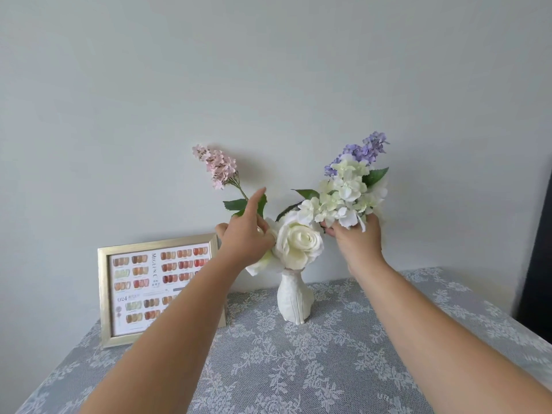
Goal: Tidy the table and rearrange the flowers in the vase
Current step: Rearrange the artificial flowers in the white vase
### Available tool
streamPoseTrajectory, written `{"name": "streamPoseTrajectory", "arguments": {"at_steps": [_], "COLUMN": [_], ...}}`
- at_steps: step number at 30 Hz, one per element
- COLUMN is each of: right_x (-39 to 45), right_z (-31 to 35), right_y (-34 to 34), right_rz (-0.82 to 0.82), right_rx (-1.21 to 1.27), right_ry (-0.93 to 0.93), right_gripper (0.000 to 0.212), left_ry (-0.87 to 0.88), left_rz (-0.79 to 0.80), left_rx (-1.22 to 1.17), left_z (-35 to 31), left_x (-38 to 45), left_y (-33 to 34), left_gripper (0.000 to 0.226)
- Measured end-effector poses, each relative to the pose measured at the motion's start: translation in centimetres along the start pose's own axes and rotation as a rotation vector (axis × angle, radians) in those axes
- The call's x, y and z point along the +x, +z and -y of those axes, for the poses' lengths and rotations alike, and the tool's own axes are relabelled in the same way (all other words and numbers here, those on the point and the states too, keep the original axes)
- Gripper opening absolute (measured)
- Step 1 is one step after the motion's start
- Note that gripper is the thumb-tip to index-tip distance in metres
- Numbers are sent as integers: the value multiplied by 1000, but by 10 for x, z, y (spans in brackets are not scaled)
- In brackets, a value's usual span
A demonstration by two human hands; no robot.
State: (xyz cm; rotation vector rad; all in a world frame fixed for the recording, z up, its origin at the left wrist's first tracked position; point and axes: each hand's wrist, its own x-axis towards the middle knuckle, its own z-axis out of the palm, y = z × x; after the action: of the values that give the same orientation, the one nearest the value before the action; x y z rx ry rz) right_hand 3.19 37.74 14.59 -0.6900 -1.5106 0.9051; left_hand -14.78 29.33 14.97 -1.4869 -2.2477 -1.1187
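A table point(298, 377) under a grey lace cloth point(388, 339) stands against a pale wall point(268, 70). At its back left leans a gold frame point(104, 297) showing nail swatches. Right of it, the white vase point(294, 300) stands upright with a cream rose point(298, 243) at its mouth. The right hand point(358, 243) grips a bunch of white blooms point(343, 195) and purple sprig point(361, 150) from below. The left hand point(248, 237) seems to hold the pink sprig point(215, 165) by its stem, forefinger straight; its other fingers are hidden.
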Motion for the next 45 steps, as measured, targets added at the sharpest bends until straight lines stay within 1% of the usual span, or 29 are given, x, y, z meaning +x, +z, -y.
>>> {"name": "streamPoseTrajectory", "arguments": {"at_steps": [2,3,5,6,8,11,12,14,15,18,20,22,23,24,25,28,30,31,32,35,36,38,39,40,42,43,45], "right_x": [0,-2,-4,-3,0,4,6,9,10,8,6,6,7,9,10,11,12,13,14,19,21,23,25,26,28,28,29], "right_z": [0,-1,-5,-8,-11,-10,-11,-13,-15,-17,-19,-18,-17,-15,-13,-8,-8,-8,-9,-11,-12,-11,-10,-9,-9,-9,-11], "right_y": [2,2,3,3,3,-1,-3,-6,-8,-11,-11,-8,-6,-4,-3,-3,-6,-8,-10,-13,-12,-8,-6,-3,-1,0,0], "right_rz": [2,0,-22,-23,-7,12,31,74,87,98,95,90,86,86,94,140,145,141,135,104,94,97,109,121,135,135,129], "right_rx": [-33,-9,119,160,182,178,157,105,104,200,239,234,217,197,175,96,42,32,40,86,102,105,97,90,83,80,80], "right_ry": [0,50,202,233,254,247,231,131,103,102,117,126,122,116,105,56,45,51,61,91,101,119,125,125,120,119,114], "right_gripper": [9,12,30,32,35,34,31,17,18,31,32,23,18,15,14,13,12,12,13,20,21,18,13,9,13,15,17], "left_ry": [46,74,118,130,137,117,110,104,102,58,86,239,316,356,351,215,142,124,124,176,180,191,214,248,303,313,323], "left_rz": [-4,-14,-53,-75,-116,-158,-161,-175,-191,-242,-267,-234,-199,-164,-135,-45,5,15,10,-67,-106,-165,-163,-133,-19,37,89], "left_rx": [27,54,96,103,100,83,85,101,124,219,200,188,219,260,290,249,244,264,290,388,416,441,440,432,409,408,432], "left_z": [0,0,1,3,7,15,17,19,19,14,7,-7,-14,-21,-25,-28,-25,-24,-23,-23,-24,-24,-23,-21,-17,-15,-13], "left_x": [0,-1,-2,-2,-4,-5,-6,-9,-11,-20,-30,-42,-46,-48,-49,-35,-22,-16,-13,-17,-20,-25,-26,-25,-21,-18,-11], "left_y": [-3,-3,-1,0,3,4,4,4,4,2,1,6,12,19,25,28,22,19,17,14,15,17,18,20,21,21,18], "left_gripper": [72,64,50,46,48,43,40,36,34,31,38,49,57,67,79,115,125,123,117,78,69,62,57,51,45,46,52]}}
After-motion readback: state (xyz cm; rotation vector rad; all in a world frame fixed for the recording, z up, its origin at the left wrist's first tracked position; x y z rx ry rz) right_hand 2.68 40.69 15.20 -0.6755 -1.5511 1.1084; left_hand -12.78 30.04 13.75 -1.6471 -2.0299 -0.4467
